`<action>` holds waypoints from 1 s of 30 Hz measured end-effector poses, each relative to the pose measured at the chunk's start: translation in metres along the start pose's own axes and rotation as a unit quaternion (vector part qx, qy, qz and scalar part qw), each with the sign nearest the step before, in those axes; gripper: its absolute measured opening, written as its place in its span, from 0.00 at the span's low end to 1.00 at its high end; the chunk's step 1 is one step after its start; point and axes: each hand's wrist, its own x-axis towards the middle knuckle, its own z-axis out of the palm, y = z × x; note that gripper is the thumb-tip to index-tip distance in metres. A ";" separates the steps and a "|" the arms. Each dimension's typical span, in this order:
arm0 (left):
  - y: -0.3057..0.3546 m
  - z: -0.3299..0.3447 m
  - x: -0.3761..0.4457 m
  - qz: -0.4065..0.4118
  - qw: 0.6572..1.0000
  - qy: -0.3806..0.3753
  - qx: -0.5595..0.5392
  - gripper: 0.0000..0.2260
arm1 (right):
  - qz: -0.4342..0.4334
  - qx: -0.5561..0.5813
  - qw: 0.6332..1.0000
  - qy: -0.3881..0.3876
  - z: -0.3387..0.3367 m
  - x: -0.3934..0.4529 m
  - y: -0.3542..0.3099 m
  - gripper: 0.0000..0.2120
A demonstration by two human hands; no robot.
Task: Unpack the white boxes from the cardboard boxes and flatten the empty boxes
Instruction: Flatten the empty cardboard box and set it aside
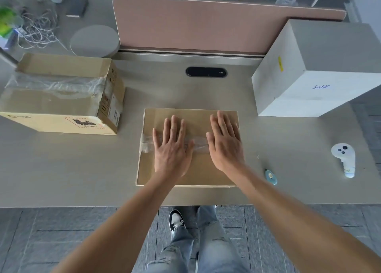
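Nearest, both hands lie palm-down with straight, spread fingers on the flattened cardboard box (186,175) at the front middle of the bench (72,173): the left hand (172,149) over its centre, the right hand (225,142) toward its right edge. Neither grip is clenched around anything; they press rather than grasp, presumably to keep the collapsed panels flat, across a crumpled strip of clear tape (145,144). Just right of that box sits a small blue tape cutter (271,176), likely kept handy for slicing seams, and further right a white handheld controller (344,159) lies apart. Farther back on the left stands a second cardboard box (61,99), not yet flattened, its top sealed with wrinkled clear tape, so it probably awaits unpacking; its front shows a red dashed label with black print too blurred to read. Back right, a large white box (309,70) stands against the pink divider (206,25), seemingly set aside once unpacked; blue handwriting on it appears to read "8105", seen upside down, beside a yellow sticker.
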 end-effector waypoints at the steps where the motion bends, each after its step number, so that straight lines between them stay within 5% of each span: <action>1: -0.001 0.003 0.001 -0.001 1.000 0.000 0.002 0.30 | -0.001 -0.017 1.000 -0.006 0.004 -0.001 0.001 0.29; 11: -0.003 0.009 0.000 0.002 1.000 -0.004 -0.017 0.27 | -0.002 -0.034 0.999 -0.011 0.013 0.000 0.005 0.27; 15: -0.005 -0.008 0.001 -0.001 0.997 0.014 -0.071 0.30 | 0.010 0.098 0.995 0.017 0.002 0.003 0.008 0.25; 19: -0.029 -0.037 -0.008 -0.120 0.983 0.097 -0.102 0.37 | 0.188 0.198 0.959 0.073 -0.019 -0.008 0.019 0.27; 22: -0.059 -0.043 -0.005 -0.253 0.937 0.032 -0.237 0.39 | 0.371 0.263 0.889 -0.053 -0.025 -0.011 0.026 0.30; 25: -0.076 -0.031 0.002 -0.288 0.899 -0.046 -0.327 0.26 | 0.396 0.302 0.862 -0.099 -0.020 -0.012 0.027 0.32; 30: -0.080 -0.013 -0.002 -0.263 0.884 0.000 -0.386 0.18 | 0.386 0.318 0.863 -0.072 -0.019 -0.018 0.032 0.34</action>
